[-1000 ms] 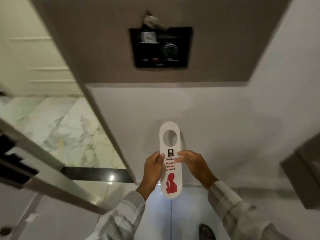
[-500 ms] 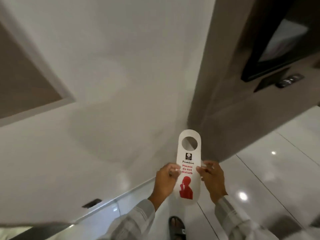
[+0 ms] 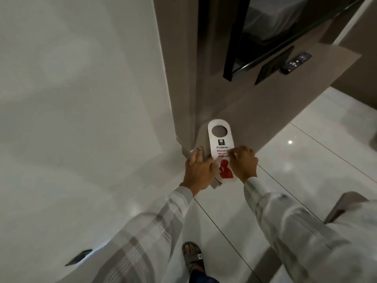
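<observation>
A white "Please do not disturb" door hanger (image 3: 221, 142) with a round hole at its top and a red figure at its bottom is held upright in front of me. My left hand (image 3: 199, 171) grips its left edge, with the fingers behind the card. My right hand (image 3: 243, 163) pinches its right edge, fingers curled over the red lettering. Both arms wear striped light sleeves.
A white wall (image 3: 81, 99) fills the left. A grey-brown panel (image 3: 255, 103) with a black-framed screen (image 3: 265, 33) and a remote control (image 3: 296, 63) stands to the right. Glossy white floor tiles (image 3: 306, 160) lie below, with my sandalled foot (image 3: 192, 257).
My view has swung right, from the wall panel with the black control unit to the corner and the framed screen. Both hands keep hold of the hanger, which stays upright.
</observation>
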Tool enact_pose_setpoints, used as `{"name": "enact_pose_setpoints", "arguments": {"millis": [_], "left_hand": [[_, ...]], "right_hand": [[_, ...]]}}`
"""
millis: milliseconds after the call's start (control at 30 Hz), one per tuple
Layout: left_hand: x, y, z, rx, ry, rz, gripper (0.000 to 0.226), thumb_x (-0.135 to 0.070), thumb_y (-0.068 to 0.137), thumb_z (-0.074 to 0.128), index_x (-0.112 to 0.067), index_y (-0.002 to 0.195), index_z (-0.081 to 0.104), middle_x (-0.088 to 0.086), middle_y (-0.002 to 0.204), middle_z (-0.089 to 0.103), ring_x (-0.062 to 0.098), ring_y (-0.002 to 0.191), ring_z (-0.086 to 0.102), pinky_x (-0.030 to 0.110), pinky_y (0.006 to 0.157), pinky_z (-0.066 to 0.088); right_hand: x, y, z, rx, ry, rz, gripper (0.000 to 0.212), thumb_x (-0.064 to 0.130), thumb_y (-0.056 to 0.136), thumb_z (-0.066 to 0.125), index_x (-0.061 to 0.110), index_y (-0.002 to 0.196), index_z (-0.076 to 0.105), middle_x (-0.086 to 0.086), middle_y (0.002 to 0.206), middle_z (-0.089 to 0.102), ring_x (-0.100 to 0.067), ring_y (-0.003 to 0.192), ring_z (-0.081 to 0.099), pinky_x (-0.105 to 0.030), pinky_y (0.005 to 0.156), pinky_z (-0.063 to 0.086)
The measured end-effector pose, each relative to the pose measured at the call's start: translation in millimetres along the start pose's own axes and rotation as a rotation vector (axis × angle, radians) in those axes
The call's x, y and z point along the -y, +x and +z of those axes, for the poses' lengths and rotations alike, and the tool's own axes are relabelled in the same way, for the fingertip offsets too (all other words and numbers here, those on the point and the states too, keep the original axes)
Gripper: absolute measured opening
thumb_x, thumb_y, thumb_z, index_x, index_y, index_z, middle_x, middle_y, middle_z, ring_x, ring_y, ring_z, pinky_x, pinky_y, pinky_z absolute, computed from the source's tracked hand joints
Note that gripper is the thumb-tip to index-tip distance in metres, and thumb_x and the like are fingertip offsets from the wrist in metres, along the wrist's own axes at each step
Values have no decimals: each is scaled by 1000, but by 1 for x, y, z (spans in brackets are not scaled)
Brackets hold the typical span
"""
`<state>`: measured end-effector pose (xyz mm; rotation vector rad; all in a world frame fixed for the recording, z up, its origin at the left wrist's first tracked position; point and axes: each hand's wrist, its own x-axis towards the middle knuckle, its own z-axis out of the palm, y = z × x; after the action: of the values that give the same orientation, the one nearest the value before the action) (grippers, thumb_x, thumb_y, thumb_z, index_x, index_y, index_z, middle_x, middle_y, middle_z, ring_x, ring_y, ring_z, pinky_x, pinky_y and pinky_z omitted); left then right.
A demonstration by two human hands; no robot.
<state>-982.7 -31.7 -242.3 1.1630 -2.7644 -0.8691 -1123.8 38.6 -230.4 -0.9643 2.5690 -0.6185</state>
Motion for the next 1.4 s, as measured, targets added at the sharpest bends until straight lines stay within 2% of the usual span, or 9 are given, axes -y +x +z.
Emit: {"name": "enact_pose_setpoints", "arguments": {"millis": [67, 167, 333, 500, 633, 933, 1100, 1300, 1400], "left_hand": [[6, 0, 13, 62, 163, 29, 44, -49, 101, 29, -36, 141, 42, 14, 163, 14, 39, 150, 9, 62, 118, 15], [12, -10, 20, 64, 265, 95, 50, -51, 99, 36, -32, 146, 34, 17, 164, 12, 42, 150, 10, 66, 116, 16], [30, -37, 2, -14, 247, 81, 52, -51, 101, 32, -28, 147, 35, 18, 164, 9, 37, 151, 10, 60, 118, 17], [84, -112, -40, -193, 240, -24, 53, -50, 101, 33, -25, 148, 36, 17, 163, 17, 33, 151, 15, 55, 119, 20], [156, -226, -81, -418, 311, -294, 52, -47, 100, 39, -24, 147, 39, 16, 161, 26, 34, 148, 25, 54, 117, 27], [225, -604, -165, -845, 536, -1064, 56, -45, 99, 27, -24, 151, 32, 14, 162, 23, 32, 150, 22, 56, 119, 22], [205, -778, -191, -1037, 667, -1304, 59, -45, 98, 29, -23, 153, 25, 13, 162, 22, 29, 150, 20, 51, 119, 16], [204, -905, -205, -1121, 653, -1474, 65, -52, 98, 20, -22, 156, 11, 3, 165, 3, 21, 153, 2, 47, 123, 8], [219, -919, -214, -1094, 630, -1462, 69, -57, 97, 13, -22, 156, 2, -1, 164, -7, 17, 152, -8, 41, 123, -1]], "right_hand": [[-11, -3, 7, 90, -213, -34, 30, 33, 101, 47, 18, 115, 69, -9, 137, 53, -35, 128, 43, -51, 105, 35], [-21, -8, 12, 123, -258, -81, 34, 37, 101, 44, 25, 129, 60, -10, 150, 39, -36, 139, 33, -56, 111, 29], [3, -22, 18, 60, -239, -155, 39, 35, 102, 42, 20, 138, 50, -13, 151, 42, -34, 136, 40, -52, 108, 36], [82, -66, 58, 103, -215, -445, 47, 38, 104, 31, 17, 141, 50, -11, 147, 50, -31, 135, 43, -45, 111, 32], [184, -134, 108, 246, -76, -734, 43, 36, 105, 39, 20, 142, 52, -5, 151, 47, -25, 141, 38, -42, 116, 23], [413, -415, 162, 358, 105, -1542, 42, 37, 104, 41, 21, 141, 53, -7, 151, 48, -27, 135, 47, -43, 106, 38], [515, -603, 139, 191, 294, -1963, 44, 32, 102, 45, 19, 143, 50, -13, 153, 45, -32, 136, 48, -46, 101, 44], [601, -774, 76, 6, 588, -2208, 61, 37, 101, 43, 14, 156, 26, -11, 164, 22, -26, 152, 21, -46, 118, 25], [626, -817, 55, -153, 555, -2298, 63, 37, 102, 36, 8, 156, 22, -12, 165, 19, -25, 153, 18, -46, 123, 20]]}}
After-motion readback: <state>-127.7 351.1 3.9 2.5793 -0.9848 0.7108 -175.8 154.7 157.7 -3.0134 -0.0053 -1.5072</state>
